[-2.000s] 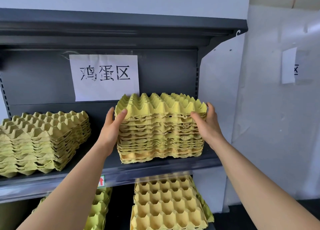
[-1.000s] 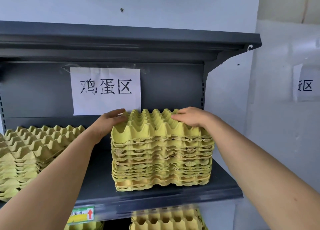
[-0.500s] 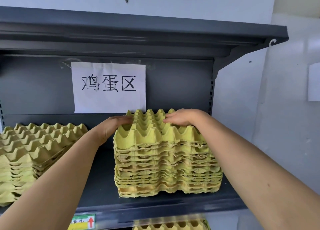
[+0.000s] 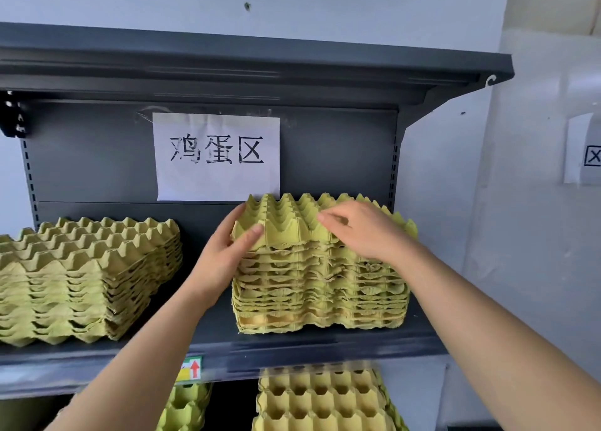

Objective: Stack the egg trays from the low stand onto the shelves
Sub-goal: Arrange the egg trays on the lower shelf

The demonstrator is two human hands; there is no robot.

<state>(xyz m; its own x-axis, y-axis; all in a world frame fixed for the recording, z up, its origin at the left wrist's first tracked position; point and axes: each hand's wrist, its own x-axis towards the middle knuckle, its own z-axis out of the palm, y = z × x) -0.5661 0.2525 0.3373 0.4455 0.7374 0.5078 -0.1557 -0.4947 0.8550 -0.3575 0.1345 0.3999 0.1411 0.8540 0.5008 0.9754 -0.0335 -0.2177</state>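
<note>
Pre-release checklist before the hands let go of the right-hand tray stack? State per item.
1. Right stack sits flat on the shelf: ok.
2. Stack inside the shelf's front lip: ok, bare shelf shows in front of it.
3. Layers aligned: not ok, upper trays are offset from the lower ones and edges look ragged.
4. Left hand at the stack's left corner, thumb on the top tray: ok.
5. Right hand flat on top, no closed grip: ok.
6. Gap to the left stack: ok, apart.
7. Rear edge against the back panel: cannot tell.
</note>
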